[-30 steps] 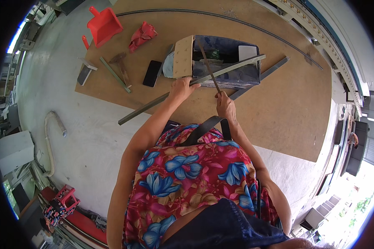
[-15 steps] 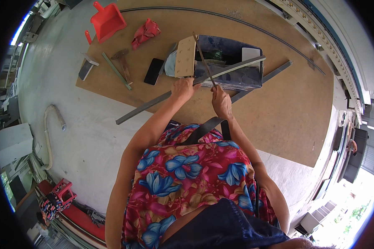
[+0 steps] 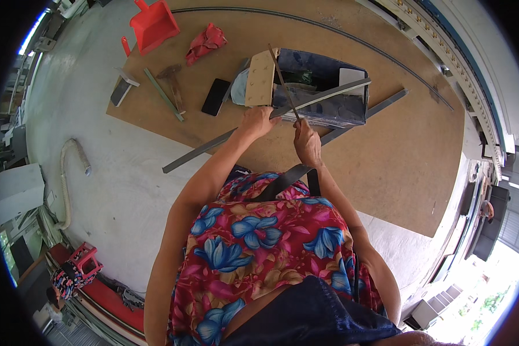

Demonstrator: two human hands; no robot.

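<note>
My left hand [image 3: 256,122] is closed around a long grey metal bar [image 3: 197,152], which slants from lower left up to the right across an open dark blue box [image 3: 346,111]. My right hand [image 3: 308,143] grips a slim brown file [image 3: 282,81] by its lower end. The file points up and crosses the bar close to my left fingers. Behind my left hand, a tan board with small marks [image 3: 260,79] rests at the box's left end. A second grey bar [image 3: 386,102] lies on the brown sheet, passing beside the box.
On the brown sheet [image 3: 398,167] lie a black phone [image 3: 215,97], a hammer [image 3: 173,89], a green strip [image 3: 162,94], a red cloth [image 3: 206,44] and a small block [image 3: 122,91]. A red dustpan [image 3: 154,27] is far left. A long dark strip [image 3: 328,33] curves along the back.
The view has shifted very slightly. Both hands keep their grip on the bar and the file, and the file stays across the bar in nearly the same place.
</note>
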